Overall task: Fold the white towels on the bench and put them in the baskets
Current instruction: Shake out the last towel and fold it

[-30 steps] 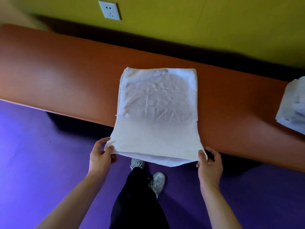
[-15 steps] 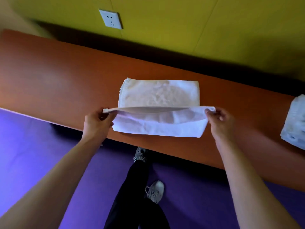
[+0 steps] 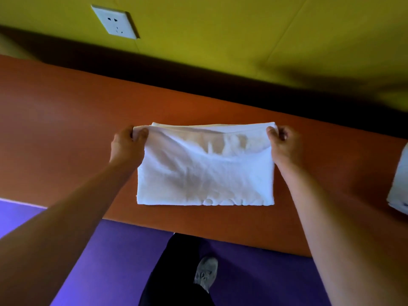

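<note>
Okay, both hands pinching far corners of towel (image 3: pixel 205 168): left hand (image 3: pixel 127 146), right hand (image 3: pixel 284 145). Line edges up flush, lower onto desk (image 3: pixel 66 129), smooth toward yourself, then release.

Dim, saturated colour. A dark shadow band lies beyond my hands (image 3: pixel 128 146), along the wall (image 3: pixel 220 29). The wide lens bends the bench (image 3: pixel 66 120); my forearms look soft near the edges.

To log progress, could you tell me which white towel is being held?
The towel mid-bench, pinched by the left hand and right hand; the edge towel lies untouched.
</note>
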